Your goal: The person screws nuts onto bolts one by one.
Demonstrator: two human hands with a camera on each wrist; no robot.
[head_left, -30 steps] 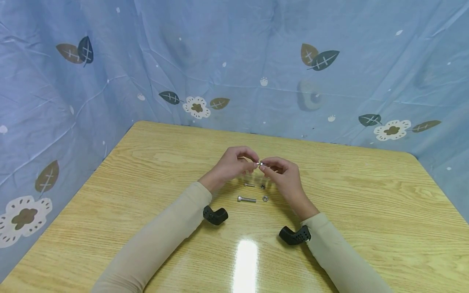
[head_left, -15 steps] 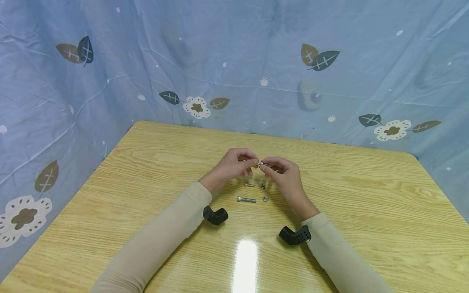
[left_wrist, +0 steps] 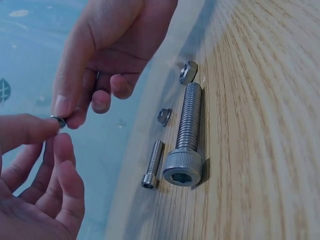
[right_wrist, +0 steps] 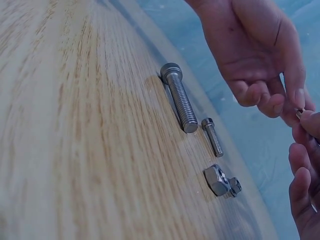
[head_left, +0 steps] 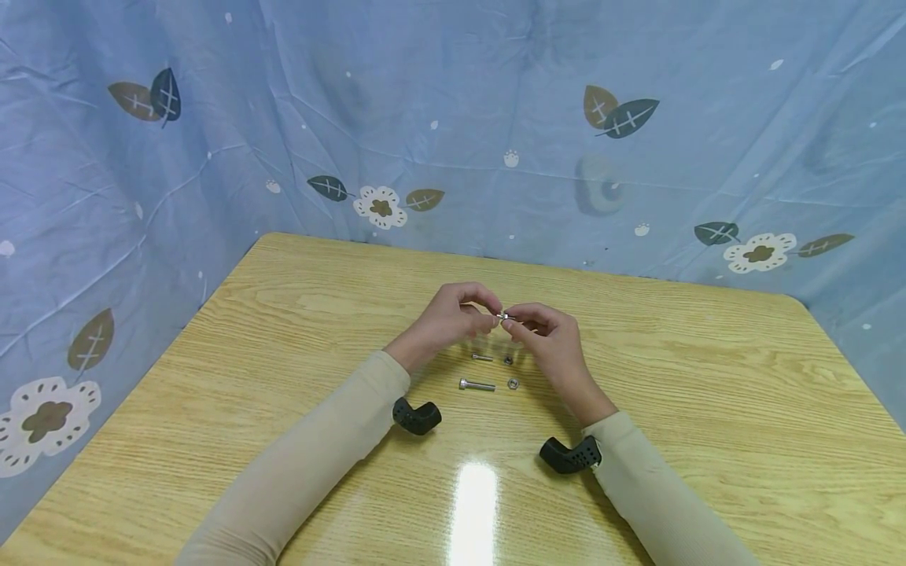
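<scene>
My left hand [head_left: 456,316] and right hand [head_left: 554,336] meet fingertip to fingertip over the far middle of the table. Between them is a small metal bolt with a nut [head_left: 505,316] on it, mostly covered by fingers. Left thumb and index finger are at the bolt's left end; the right thumb and index finger pinch around the nut. In the left wrist view only a rounded metal edge [left_wrist: 59,121] shows between the thumbs. Beneath the hands lie a large socket-head bolt [head_left: 477,385], a smaller one [head_left: 482,358], a larger nut [head_left: 513,384] and a smaller nut [head_left: 508,360].
The wooden table [head_left: 340,487] has a bright glare patch near the front. A blue patterned curtain [head_left: 453,141] hangs behind its far edge. Each wrist wears a black camera mount, the left one [head_left: 416,417] and the right one [head_left: 569,454].
The left fingertips drew back slightly half a second ago and are again at the bolt. My right hand stays in place. The loose bolts and nuts have not moved.
</scene>
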